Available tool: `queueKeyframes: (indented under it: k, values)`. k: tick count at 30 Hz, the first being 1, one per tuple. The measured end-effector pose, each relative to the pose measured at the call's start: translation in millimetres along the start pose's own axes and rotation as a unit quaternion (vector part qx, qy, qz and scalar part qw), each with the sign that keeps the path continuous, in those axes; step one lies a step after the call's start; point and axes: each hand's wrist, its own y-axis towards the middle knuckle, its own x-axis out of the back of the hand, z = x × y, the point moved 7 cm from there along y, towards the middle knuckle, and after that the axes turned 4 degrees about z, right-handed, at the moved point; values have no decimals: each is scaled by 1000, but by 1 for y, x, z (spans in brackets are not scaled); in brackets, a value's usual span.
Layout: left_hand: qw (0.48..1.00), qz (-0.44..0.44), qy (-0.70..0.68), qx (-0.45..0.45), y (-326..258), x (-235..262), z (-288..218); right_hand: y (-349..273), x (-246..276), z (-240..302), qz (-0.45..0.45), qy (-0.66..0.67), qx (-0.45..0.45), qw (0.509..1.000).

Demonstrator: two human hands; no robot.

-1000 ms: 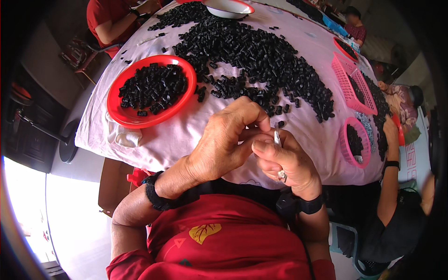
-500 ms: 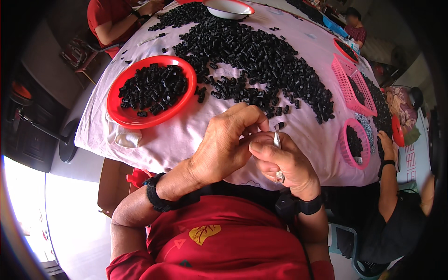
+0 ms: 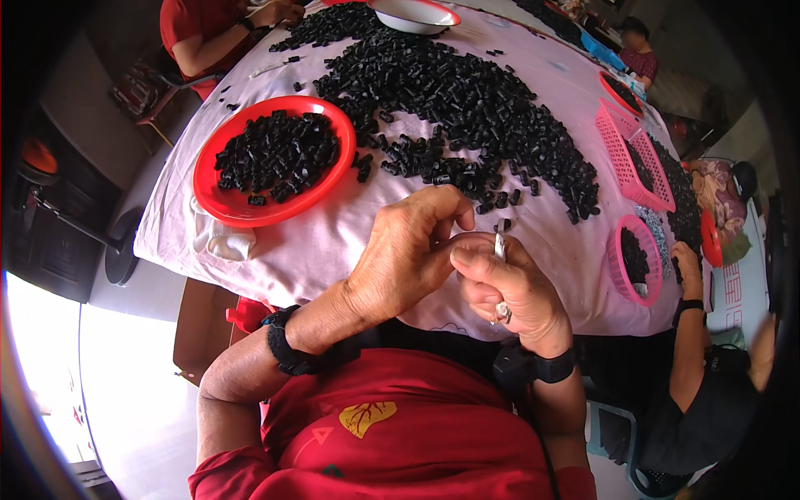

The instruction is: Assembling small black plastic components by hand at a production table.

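Observation:
My right hand [image 3: 518,293] is closed round a slim knife-like tool [image 3: 499,246] with a white-wrapped handle. Its narrow metal tip points away from me, and the handle's end comes out below my fingers. My left hand [image 3: 407,250] is pressed close beside it, thumb and fingers pinched together. Whatever lies in that pinch is hidden behind the fingers. Just beyond both hands spreads a large heap of small black cylindrical parts [image 3: 467,100] on a pale pink cloth [image 3: 333,237]. A few loose pieces lie close to the tool's tip.
A red plate [image 3: 204,187] of black parts stands at left, with a white bowl [image 3: 408,17] at the far edge. A pink basket [image 3: 612,125] and a round pink bowl [image 3: 615,267] stand at right. A co-worker's hand [image 3: 687,271] is beside them; other people sit further off.
The view has shifted slightly. My hands keep almost the same pose, with the right hand and its tool a touch further right.

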Motion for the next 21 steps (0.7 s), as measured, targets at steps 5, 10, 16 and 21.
queueKeyframes:
  k: [5, 10, 16, 21]
  values:
    - [998, -22, -2, -51, 2, -2, 4, 2, -1, 1, 18, 3, 17, 1000]
    - [994, 6, -101, 52, 1, -7, 21, 3, 2, -5, 12, 11, -11, 1000]
    - [1000, -1, 6, -5, 2, -1, 6, 5, 0, -3, 16, 8, 10, 1000]
    - [990, -21, -138, -32, 3, -7, 17, 2, 0, -3, 29, 0, -1, 1000]
